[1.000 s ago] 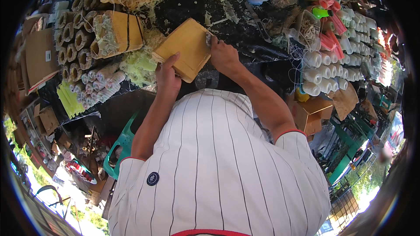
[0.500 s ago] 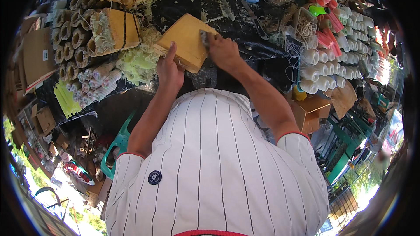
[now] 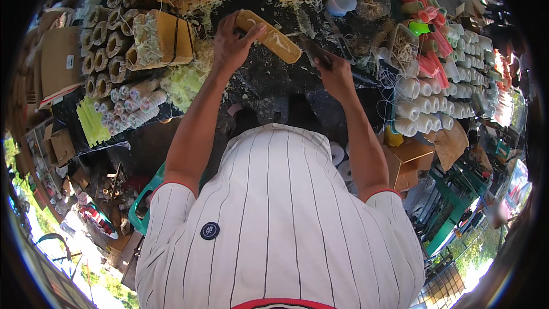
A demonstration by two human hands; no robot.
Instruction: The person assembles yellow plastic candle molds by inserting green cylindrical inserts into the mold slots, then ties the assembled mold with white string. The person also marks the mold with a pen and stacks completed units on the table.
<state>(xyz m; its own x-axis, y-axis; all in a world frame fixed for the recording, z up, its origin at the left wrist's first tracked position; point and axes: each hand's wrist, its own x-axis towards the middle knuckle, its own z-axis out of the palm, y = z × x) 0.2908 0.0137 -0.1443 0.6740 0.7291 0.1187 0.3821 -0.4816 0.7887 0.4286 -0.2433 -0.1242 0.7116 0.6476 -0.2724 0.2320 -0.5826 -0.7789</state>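
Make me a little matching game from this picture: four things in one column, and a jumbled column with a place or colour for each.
Column one
1. Block
2. Tool
3. Cup
4. Shirt

Column two
A. White with dark stripes
B. In the right hand
C. In the left hand
D. Pale blue, on the bench beyond the hands

Right pairs
1-C
2-B
3-D
4-A
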